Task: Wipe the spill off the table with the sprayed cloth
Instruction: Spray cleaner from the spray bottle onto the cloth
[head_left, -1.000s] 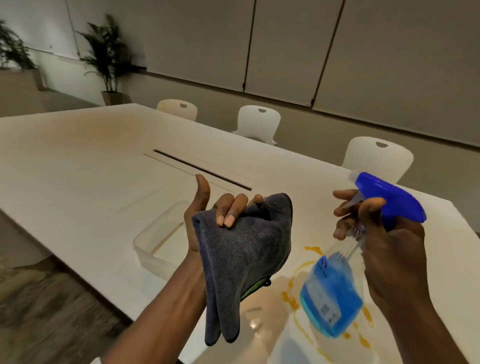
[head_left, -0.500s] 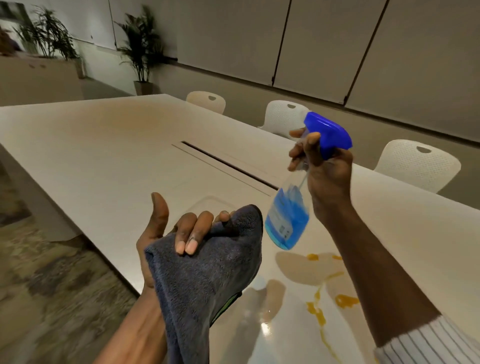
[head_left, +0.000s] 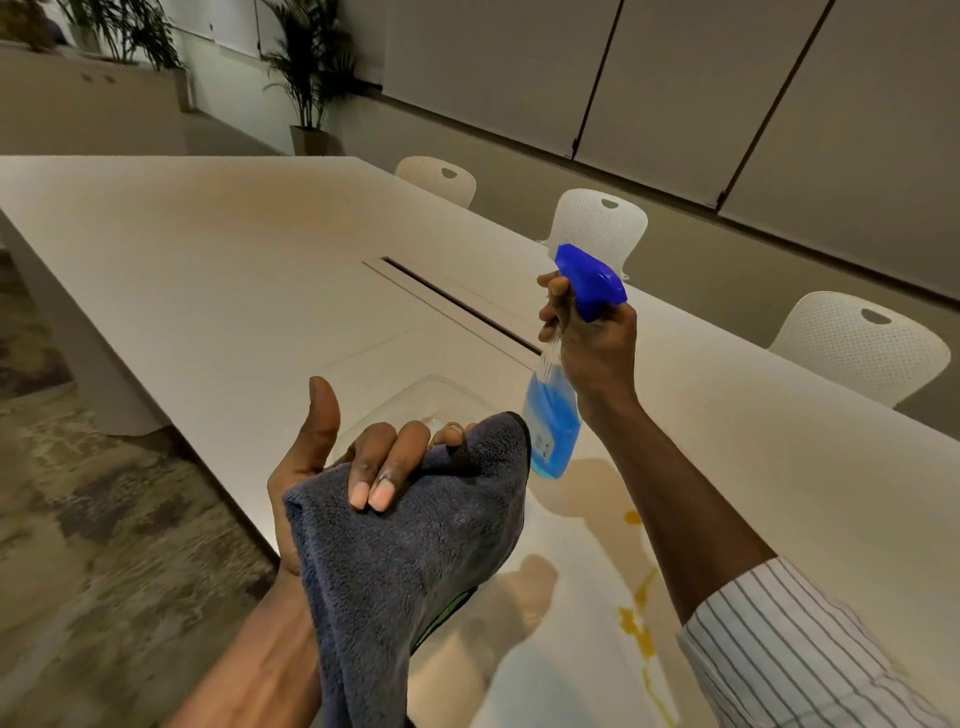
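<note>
— Long pale table (head_left: 218, 270) ahead, white chairs along its far side. How far along are you?

— Barely started, I'd say. My left hand (head_left: 332, 467) holds the grey cloth (head_left: 410, 551) up above the near edge, fingers (head_left: 374, 473) folded over its top, thumb sticking up free. My right hand (head_left: 592, 338) is wrapped around the neck of the spray bottle (head_left: 553, 421), forefinger at the trigger, bottle held off the table just beyond the cloth.

— And the spill?

— Yellow spill (head_left: 636, 623) streaks lie on the tabletop beneath my right forearm, unwiped. A clear container (head_left: 415, 400) sits past the cloth. Left to do, I judge: put the bottle aside, press the cloth down, wipe.
</note>
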